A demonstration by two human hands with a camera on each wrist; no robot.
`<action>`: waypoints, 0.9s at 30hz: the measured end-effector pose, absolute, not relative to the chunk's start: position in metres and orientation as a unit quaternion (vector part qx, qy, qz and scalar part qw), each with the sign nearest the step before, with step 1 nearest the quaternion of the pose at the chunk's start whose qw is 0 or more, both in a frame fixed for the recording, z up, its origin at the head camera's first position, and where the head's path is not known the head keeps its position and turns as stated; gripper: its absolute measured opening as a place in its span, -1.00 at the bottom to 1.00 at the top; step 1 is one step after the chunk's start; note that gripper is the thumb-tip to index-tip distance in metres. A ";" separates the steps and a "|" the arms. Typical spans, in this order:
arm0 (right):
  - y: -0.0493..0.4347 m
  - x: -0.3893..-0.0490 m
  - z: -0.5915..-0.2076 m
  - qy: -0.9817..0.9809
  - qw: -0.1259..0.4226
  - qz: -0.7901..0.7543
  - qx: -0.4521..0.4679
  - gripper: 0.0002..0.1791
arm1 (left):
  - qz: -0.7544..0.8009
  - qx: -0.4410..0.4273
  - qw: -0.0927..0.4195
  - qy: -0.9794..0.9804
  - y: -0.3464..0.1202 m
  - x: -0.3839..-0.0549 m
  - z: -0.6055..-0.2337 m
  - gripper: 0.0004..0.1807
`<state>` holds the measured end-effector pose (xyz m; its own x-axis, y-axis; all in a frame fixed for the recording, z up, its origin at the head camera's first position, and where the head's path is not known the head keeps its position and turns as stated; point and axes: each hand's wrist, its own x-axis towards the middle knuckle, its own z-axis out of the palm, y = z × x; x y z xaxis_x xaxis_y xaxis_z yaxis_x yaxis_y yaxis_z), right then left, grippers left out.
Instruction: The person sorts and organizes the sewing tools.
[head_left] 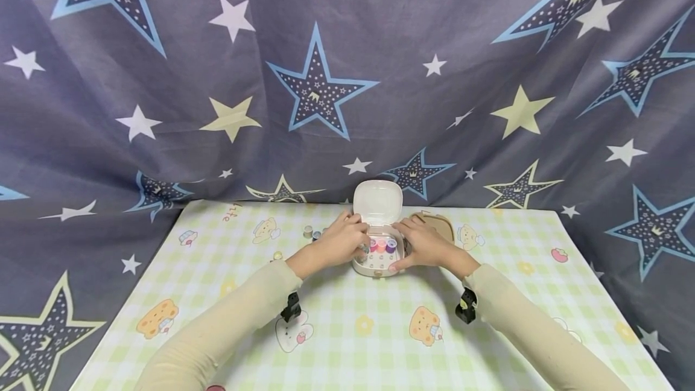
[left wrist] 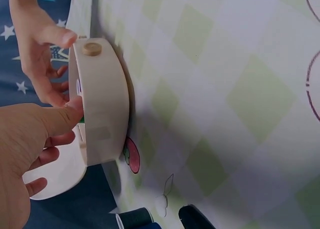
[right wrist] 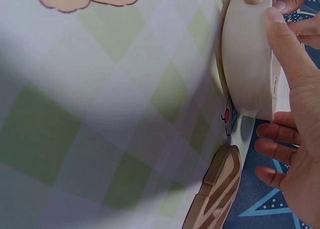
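Note:
A white sewing box (head_left: 374, 271) stands on the table with its lid (head_left: 377, 198) raised at the back. Pink and purple thread spools (head_left: 382, 246) stand in a row inside, behind bare pegs. Reaching in from the left, my left hand (head_left: 342, 239) pinches a green thread spool (left wrist: 82, 120) between thumb and forefinger, mostly hidden by the box wall and fingers. My right hand (head_left: 426, 243) holds the box at its right side, thumb on the front rim and fingers toward the back. A round tan clasp (left wrist: 92, 49) sits on the box front.
Several loose spools (head_left: 308, 231) stand left of the box, partly behind my left hand. A brown slotted tray (right wrist: 220, 194) lies to its right. A checked cloth (head_left: 369, 349) covers the table. A star-patterned curtain (head_left: 380, 155) hangs behind.

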<state>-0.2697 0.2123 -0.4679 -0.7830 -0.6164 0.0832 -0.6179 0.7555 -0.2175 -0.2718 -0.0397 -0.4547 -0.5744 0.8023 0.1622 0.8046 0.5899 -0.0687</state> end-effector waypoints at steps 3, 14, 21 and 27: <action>0.212 -0.269 -0.469 -0.937 0.003 0.116 0.329 0.19 | -0.001 -0.454 0.089 -0.886 -0.039 -0.271 -0.456 -0.79; 0.212 -0.269 -0.471 -0.937 0.005 0.121 0.329 0.19 | 0.002 -0.455 0.082 -0.887 -0.039 -0.273 -0.461 -0.78; 0.212 -0.270 -0.470 -0.936 0.010 0.119 0.332 0.19 | 0.004 -0.452 0.076 -0.889 -0.038 -0.275 -0.462 -0.79; 0.212 -0.270 -0.469 -0.936 0.008 0.120 0.332 0.18 | 0.016 -0.450 0.078 -0.890 -0.038 -0.276 -0.462 -0.79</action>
